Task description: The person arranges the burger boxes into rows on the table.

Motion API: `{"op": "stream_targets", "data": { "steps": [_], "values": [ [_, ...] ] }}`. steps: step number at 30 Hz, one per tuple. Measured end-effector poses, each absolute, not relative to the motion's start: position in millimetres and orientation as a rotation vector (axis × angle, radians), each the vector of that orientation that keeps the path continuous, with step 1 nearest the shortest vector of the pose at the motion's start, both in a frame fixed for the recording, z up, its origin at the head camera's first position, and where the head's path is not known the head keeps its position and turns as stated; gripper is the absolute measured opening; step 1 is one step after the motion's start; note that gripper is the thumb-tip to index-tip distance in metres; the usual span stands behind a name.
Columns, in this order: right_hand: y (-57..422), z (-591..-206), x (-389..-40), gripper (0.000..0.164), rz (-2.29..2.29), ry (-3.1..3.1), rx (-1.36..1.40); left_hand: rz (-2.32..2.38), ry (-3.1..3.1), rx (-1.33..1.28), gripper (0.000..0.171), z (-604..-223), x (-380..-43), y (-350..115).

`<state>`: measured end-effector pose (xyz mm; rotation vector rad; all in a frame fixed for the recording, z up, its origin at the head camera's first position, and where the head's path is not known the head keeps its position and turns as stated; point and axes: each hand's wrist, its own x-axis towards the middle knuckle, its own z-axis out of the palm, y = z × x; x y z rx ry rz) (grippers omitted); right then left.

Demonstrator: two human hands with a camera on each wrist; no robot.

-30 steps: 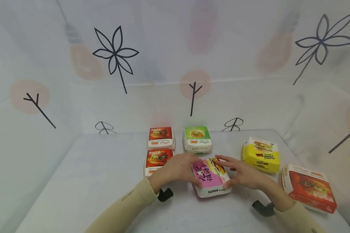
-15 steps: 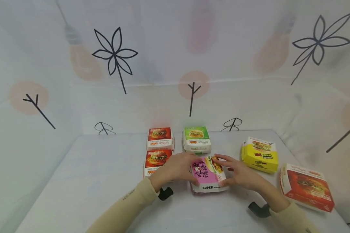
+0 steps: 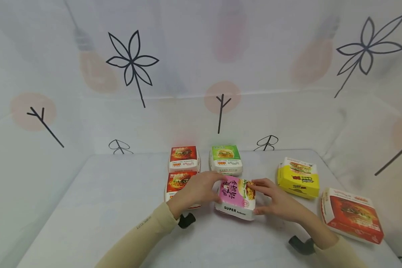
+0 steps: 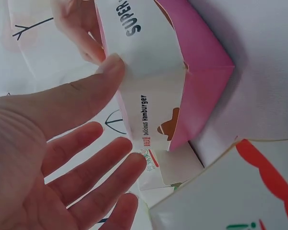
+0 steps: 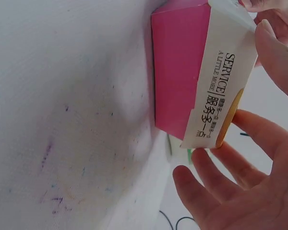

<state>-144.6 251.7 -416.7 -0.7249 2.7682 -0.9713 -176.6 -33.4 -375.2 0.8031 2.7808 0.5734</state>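
A pink and white burger box (image 3: 236, 191) marked SUPER BURGER sits on the white table between my two hands. My left hand (image 3: 201, 188) is at its left side. In the left wrist view the left thumb (image 4: 113, 67) touches the white lid edge, while the other fingers stay spread and fairly straight. Over on the right side, my right hand (image 3: 278, 201) spans the box, thumb at the near corner and fingertips by the far edge. The right wrist view has the box's side (image 5: 180, 67) with the right fingers extended beside it.
Two red burger boxes stand in a column at left, the far one (image 3: 183, 159) behind the near one (image 3: 181, 182), partly covered by my left hand. A green box (image 3: 225, 160) is behind the pink one. Yellow (image 3: 299, 178) and large red (image 3: 353, 216) boxes stand at right.
The pink box has slid away from me and slightly left, and turned a little clockwise. Both hands have moved along with it. The other boxes stay where they were.
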Motion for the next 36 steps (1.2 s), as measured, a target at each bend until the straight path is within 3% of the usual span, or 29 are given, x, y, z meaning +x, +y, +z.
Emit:
{"op": "stream_targets", "data": {
  "steps": [5, 11, 17, 22, 29, 36],
  "values": [
    [255, -416, -141, 0.067, -0.997, 2.771, -0.693, 0.655, 2.776, 0.794, 0.050, -376, -180, -35],
    [259, -415, -141, 0.036, -0.992, 2.830, -0.606, 0.734, 2.762, 0.755, 0.037, -376, -183, -35],
    [262, -415, -143, 0.030, -1.055, 2.809, -0.542, 0.758, 2.730, 0.790, 0.034, -376, -183, -37],
    [262, -416, -142, 0.048, -1.090, 2.769, -0.594, 0.729, 2.687, 0.832, 0.041, -376, -181, -37],
    [252, -421, -142, 0.086, -1.087, 2.691, -0.677, 0.573, 2.689, 0.892, 0.068, -380, -178, -31],
    [248, -425, -145, 0.095, -1.038, 2.700, -0.758, 0.482, 2.676, 0.942, 0.079, -382, -176, -28]
  ]
}}
